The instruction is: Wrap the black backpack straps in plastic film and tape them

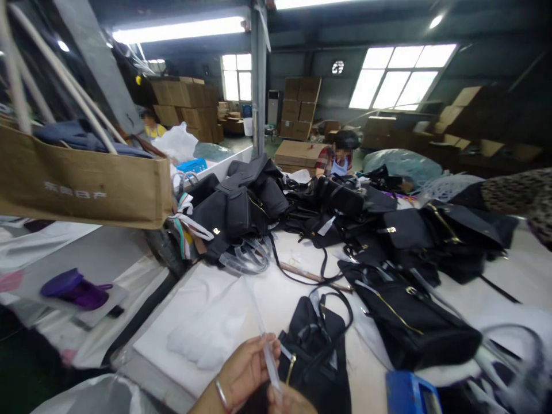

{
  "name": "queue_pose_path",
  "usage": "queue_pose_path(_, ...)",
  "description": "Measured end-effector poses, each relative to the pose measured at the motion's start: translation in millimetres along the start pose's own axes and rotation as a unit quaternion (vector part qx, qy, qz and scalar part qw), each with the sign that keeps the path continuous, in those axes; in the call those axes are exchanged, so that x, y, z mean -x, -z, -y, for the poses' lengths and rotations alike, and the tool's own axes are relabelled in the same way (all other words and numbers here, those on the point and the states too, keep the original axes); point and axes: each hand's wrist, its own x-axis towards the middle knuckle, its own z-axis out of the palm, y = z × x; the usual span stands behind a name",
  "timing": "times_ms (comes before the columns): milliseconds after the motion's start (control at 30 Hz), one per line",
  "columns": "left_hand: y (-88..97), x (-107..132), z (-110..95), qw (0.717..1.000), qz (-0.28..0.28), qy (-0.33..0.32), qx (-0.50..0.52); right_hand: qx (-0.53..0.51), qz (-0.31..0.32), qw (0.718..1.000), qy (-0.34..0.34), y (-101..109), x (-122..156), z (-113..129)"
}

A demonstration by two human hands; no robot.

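Observation:
A narrow translucent plastic strip [271, 363] runs up from my hands, its far end fading against the white table. My left hand [248, 363], with a silver bangle at the wrist, pinches the strip between thumb and fingers. Lower down, my right hand [293, 401] grips the strip's near end, and the frame's bottom edge cuts this hand off. Just beyond and to the right of my hands lies a black bag [321, 339] with a gold zip and looped straps. Another black bag [405, 316] rests on its side farther right.
Black bags [241, 207] are heaped across the table's far side. Bundled clear strips [248, 256] lie before them. White sheet material [207, 322] covers the left. A blue object [411, 394] stands at bottom right. A co-worker [338, 155] sits beyond the heap; a brown bag [86, 178] hangs left.

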Motion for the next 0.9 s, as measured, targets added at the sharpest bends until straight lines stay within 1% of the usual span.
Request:
queue_pose_path(67,-3.0,6,5,1.0,0.005,0.002,-0.021,-0.058,-0.04,0.997,0.008,-7,24,3)
queue_pose_path(100,-4.9,7,8,0.999,0.0,-0.001,-0.041,-0.063,-0.057,0.996,0.013,-10,34,6)
queue_pose_path(167,-8.3,6,13,0.996,-0.024,-0.012,-0.084,-0.016,-0.094,0.995,0.019,-14,50,12)
queue_pose_path(200,-9.7,4,16,0.994,-0.038,-0.015,-0.099,0.03,-0.13,0.991,0.027,-16,57,15)
queue_pose_path(233,-11.0,2,19,0.993,-0.05,-0.018,-0.11,0.084,-0.174,0.98,0.039,-18,62,18)
queue_pose_path(300,-13.4,-3,25,0.989,-0.07,-0.023,-0.125,0.196,-0.249,0.946,0.061,-21,70,22)
queue_pose_path(333,-14.8,-6,28,0.988,-0.078,-0.027,-0.133,0.243,-0.275,0.927,0.073,-23,74,23)
queue_pose_path(400,-18.2,-10,32,0.984,-0.091,-0.038,-0.15,0.303,-0.313,0.895,0.093,-25,80,23)
queue_pose_path(533,-27.5,-13,37,0.974,-0.114,-0.055,-0.188,0.332,-0.395,0.847,0.125,-19,90,20)
queue_pose_path(567,-30.2,-13,38,0.972,-0.116,-0.054,-0.199,0.33,-0.406,0.842,0.133,-15,92,20)
queue_pose_path(633,-35.6,-10,42,0.969,-0.103,-0.038,-0.219,0.313,-0.416,0.842,0.143,-8,97,20)
queue_pose_path(667,-37.9,-7,45,0.96,-0.107,-0.046,-0.254,0.301,-0.418,0.845,0.144,-4,100,20)
queue_pose_path(700,-39.9,-4,49,0.941,-0.125,-0.071,-0.306,0.294,-0.42,0.847,0.144,-1,105,19)
queue_pose_path(733,-41.3,0,53,0.915,-0.146,-0.104,-0.362,0.293,-0.42,0.847,0.141,1,109,18)
queue_pose_path(767,-42.1,3,56,0.855,-0.195,-0.182,-0.444,0.302,-0.418,0.846,0.136,3,114,16)
queue_pose_path(800,-42.4,6,58,0.817,-0.214,-0.228,-0.485,0.319,-0.411,0.844,0.131,4,118,14)
queue_pose_path(833,-42.6,8,59,0.79,-0.208,-0.264,-0.512,0.343,-0.401,0.84,0.127,5,121,12)
queue_pose_path(867,-42.9,9,60,0.724,-0.148,-0.312,-0.597,0.371,-0.387,0.835,0.123,5,123,9)
queue_pose_path(900,-43.7,9,60,0.682,-0.052,-0.3,-0.665,0.398,-0.373,0.829,0.121,6,124,6)
